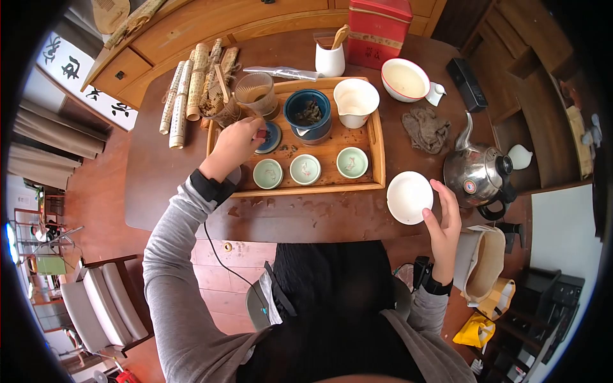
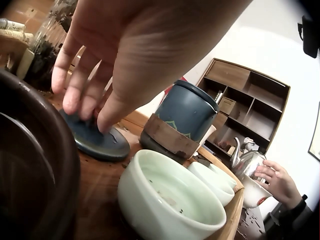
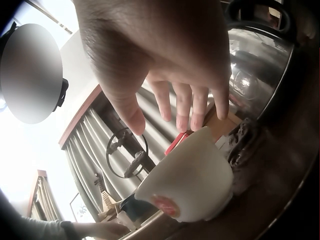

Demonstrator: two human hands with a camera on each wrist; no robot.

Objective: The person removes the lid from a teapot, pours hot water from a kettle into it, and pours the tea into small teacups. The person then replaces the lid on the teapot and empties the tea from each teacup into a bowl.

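My left hand (image 1: 236, 145) reaches over the tea tray; its thumb and fingertips pinch the small knob of a round blue lid (image 2: 112, 145) lying on the wood. My right hand (image 1: 446, 225) has its fingers spread beside a white porcelain cup (image 1: 409, 197) on the table, thumb and fingertips close to the rim. A red mark shows on that cup (image 3: 190, 185) in the right wrist view. Beyond the lid stands a blue tea mug (image 1: 309, 131) holding dark leaves, with a brown band round it. Several pale green teacups (image 1: 305, 169) line the tray's near side.
The wooden tray (image 1: 382, 156) also carries a white pitcher (image 1: 357, 105) and a glass (image 1: 257, 96). Right of it sit a steel kettle (image 1: 469, 172), a crumpled cloth (image 1: 426, 129) and a red-rimmed bowl (image 1: 406, 80). Bamboo scrolls (image 1: 182, 102) lie at the left, a red tin (image 1: 379, 35) at the back.
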